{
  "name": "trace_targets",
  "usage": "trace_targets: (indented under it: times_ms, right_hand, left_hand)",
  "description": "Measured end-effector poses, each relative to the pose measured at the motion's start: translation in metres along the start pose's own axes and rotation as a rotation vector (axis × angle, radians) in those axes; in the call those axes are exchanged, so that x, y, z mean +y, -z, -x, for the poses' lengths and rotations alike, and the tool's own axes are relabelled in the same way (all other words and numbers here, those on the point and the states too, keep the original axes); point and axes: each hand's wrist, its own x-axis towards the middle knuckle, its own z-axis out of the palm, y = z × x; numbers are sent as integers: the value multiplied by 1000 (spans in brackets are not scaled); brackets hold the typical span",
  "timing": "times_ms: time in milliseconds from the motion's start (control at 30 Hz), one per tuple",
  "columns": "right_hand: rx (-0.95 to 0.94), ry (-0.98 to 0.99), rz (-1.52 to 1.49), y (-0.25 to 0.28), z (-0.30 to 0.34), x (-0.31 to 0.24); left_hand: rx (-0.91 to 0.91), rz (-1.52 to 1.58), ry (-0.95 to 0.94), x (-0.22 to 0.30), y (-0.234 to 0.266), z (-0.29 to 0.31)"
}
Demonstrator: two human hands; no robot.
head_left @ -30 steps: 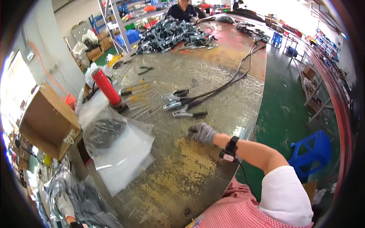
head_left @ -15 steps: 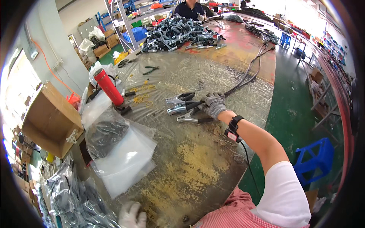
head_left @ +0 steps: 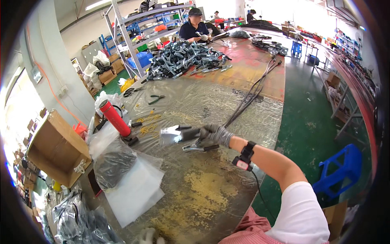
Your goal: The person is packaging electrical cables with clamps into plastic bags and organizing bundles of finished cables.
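My right hand (head_left: 215, 134), in a grey glove, is closed round the handle end of metal cable clamps (head_left: 174, 135) with dark grips. The clamps are smeared by motion and look lifted off the table. Another metal clamp (head_left: 195, 148) sits just below the hand; whether it is also held I cannot tell. Dark cables (head_left: 254, 95) run from my right hand toward the far right of the table. At the lower edge my left hand (head_left: 150, 236), in a pale glove, shows only in part and blurred; its fingers are mostly cut off.
A heap of metal clamps (head_left: 183, 59) lies at the far side, with a co-worker (head_left: 195, 29) behind it. Left on the table are a red cylinder (head_left: 115, 118), clear plastic bags (head_left: 140, 195), yellow ties (head_left: 149, 124) and pliers (head_left: 156, 99). A cardboard box (head_left: 57, 148) and a blue stool (head_left: 339, 171) stand beside the table.
My right hand has moved left and slightly down with the clamps, which now point left in a blur. My left hand has dropped lower, mostly out of view. The view has tilted up.
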Motion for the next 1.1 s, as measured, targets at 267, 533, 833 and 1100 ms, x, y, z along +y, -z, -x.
trace_targets:
  times_ms: [267, 533, 833, 1100]
  right_hand:
    - [-773, 569, 656, -100, 81, -47]
    - [-657, 845, 742, -146, 141, -85]
    - [-203, 552, 784, -42, 96, -49]
    - [-696, 67, 752, -68, 113, -82]
  left_hand:
    - [314, 414, 63, 80, 31, -45]
    - [-135, 474, 110, 123, 9, -47]
    - [-186, 306, -78, 63, 55, -28]
    - [23, 368, 104, 84, 94, -22]
